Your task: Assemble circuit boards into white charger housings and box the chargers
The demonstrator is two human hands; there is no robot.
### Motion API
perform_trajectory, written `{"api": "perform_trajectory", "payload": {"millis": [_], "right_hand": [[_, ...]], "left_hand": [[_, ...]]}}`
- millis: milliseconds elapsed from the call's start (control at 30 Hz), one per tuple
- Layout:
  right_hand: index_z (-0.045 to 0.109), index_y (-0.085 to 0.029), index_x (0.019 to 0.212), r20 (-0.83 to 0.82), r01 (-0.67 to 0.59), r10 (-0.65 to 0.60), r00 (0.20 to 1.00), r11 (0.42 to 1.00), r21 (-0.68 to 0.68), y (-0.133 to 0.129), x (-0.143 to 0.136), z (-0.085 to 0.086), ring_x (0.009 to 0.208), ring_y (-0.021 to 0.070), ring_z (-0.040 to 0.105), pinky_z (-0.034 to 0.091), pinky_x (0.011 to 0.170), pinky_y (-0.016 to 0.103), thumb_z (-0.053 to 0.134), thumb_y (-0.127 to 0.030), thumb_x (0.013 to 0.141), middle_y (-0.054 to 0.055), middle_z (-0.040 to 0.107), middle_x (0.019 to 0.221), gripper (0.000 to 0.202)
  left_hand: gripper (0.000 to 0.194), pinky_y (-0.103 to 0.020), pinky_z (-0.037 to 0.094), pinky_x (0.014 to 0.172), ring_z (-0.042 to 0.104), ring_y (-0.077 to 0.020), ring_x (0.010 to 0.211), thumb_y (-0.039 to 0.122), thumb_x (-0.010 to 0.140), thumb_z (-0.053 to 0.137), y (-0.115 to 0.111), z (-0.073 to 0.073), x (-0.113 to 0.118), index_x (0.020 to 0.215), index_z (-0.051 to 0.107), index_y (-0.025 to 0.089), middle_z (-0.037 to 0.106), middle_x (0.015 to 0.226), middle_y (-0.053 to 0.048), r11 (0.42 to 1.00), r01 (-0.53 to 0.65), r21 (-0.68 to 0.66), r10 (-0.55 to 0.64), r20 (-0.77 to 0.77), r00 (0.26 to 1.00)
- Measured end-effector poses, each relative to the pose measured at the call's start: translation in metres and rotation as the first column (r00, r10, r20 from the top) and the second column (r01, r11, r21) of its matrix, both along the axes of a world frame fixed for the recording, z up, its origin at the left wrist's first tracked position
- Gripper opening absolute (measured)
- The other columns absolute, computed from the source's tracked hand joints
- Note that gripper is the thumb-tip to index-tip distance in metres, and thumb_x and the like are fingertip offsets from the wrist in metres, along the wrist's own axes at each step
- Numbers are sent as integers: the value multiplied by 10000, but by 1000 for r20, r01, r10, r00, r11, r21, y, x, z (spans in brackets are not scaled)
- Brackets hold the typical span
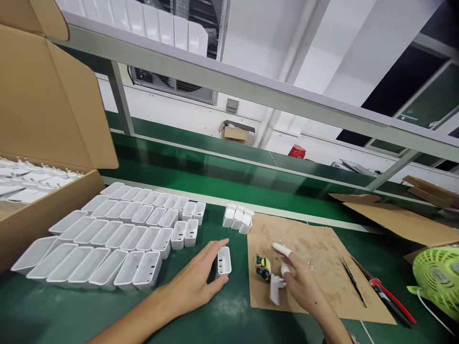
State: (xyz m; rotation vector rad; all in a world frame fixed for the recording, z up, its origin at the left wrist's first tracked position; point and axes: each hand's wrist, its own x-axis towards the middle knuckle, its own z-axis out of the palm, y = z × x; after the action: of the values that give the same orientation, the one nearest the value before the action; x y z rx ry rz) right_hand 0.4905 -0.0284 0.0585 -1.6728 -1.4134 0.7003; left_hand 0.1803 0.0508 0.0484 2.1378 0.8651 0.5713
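Observation:
My left hand (195,277) curls round a small white plastic case (224,262), thumb at its near end and index finger at its far end. Slots show inside the open case. Over the cardboard sheet, my right hand (299,282) has white covers on thumb and index finger. A blurred white plastic cover piece (275,289) is at its thumb and seems held there, though the grip is partly hidden. Just left of that piece is a small circuit board (263,268) with yellow and green parts; whether they are joined I cannot tell.
Rows of open white cases (107,234) stand at left beside a cardboard box (82,191) of white parts. Several small white pieces (237,217) stand behind the cardboard sheet (322,243). Tweezers (353,282), red-and-black pliers (389,298) and a green fan (437,282) are at right.

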Motion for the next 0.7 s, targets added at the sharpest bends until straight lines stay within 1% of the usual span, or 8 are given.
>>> {"api": "perform_trajectory", "payload": {"millis": [67,133,267,433,500,567,633,700], "right_hand": [[600,-235,1425,38,63,-61,997,997,-45,-7,1,-3,1365,344,576,529,1114,499,638,-543,877,139,626,1457,630],[536,-266,1498,130,72,-57,990,991,-115,-14,-4,-4,1399,354,539,503,1141,504,690,-541,864,119,576,1514,708],[463,-281,1567,336,24,55,940,974,-227,-24,-13,1,1437,392,484,398,1209,598,746,-437,799,112,534,1552,833],[484,-357,1547,346,-103,201,916,954,-281,-27,0,8,1488,393,423,375,1214,633,735,-286,761,78,487,1596,828],[515,-375,1522,361,-159,247,899,954,-255,-27,6,7,1495,365,418,405,1210,588,693,-299,817,65,477,1600,731],[539,-377,1501,380,-161,250,891,955,-250,-28,9,4,1427,350,499,495,1151,528,695,-345,851,76,544,1526,669],[563,-351,1481,366,-95,178,914,968,-234,-31,9,-2,1312,348,585,602,1014,463,711,-415,861,99,623,1399,640],[566,-328,1475,318,-36,94,943,982,-183,-35,6,-9,1258,342,610,636,927,418,711,-457,860,108,632,1358,645]], "left_hand": [[731,-527,422,1214,446,-345,1476,325,996,588,-1,0,0,1623,213,348,379,1636,-113,1000,2,4,-3,6,1000],[732,-522,438,1203,449,-351,1476,313,1000,578,-1,0,0,1627,202,346,375,1639,-121,1000,9,9,-9,11,1000],[771,-492,460,1191,455,-341,1474,280,996,573,-2,0,-1,1638,151,350,323,1667,-123,1000,15,14,-15,23,1000],[787,-475,452,1205,445,-327,1489,257,986,562,-3,3,-4,1643,139,351,336,1664,-108,1000,22,-17,-22,34,999],[820,-458,467,1192,446,-325,1489,226,975,560,-4,3,-5,1650,117,369,319,1676,-96,999,32,-22,-31,45,999],[855,-452,463,1193,438,-322,1493,187,959,559,-4,0,-4,1653,98,379,305,1681,-89,999,37,-24,-36,52,998],[856,-454,463,1188,442,-320,1485,189,960,570,-4,-4,-2,1651,102,381,326,1667,-91,999,28,-18,-27,60,998],[828,-476,468,1172,471,-328,1447,236,967,610,-1,-8,2,1641,150,384,414,1603,-95,1000,-20,13,19,70,997]]}}
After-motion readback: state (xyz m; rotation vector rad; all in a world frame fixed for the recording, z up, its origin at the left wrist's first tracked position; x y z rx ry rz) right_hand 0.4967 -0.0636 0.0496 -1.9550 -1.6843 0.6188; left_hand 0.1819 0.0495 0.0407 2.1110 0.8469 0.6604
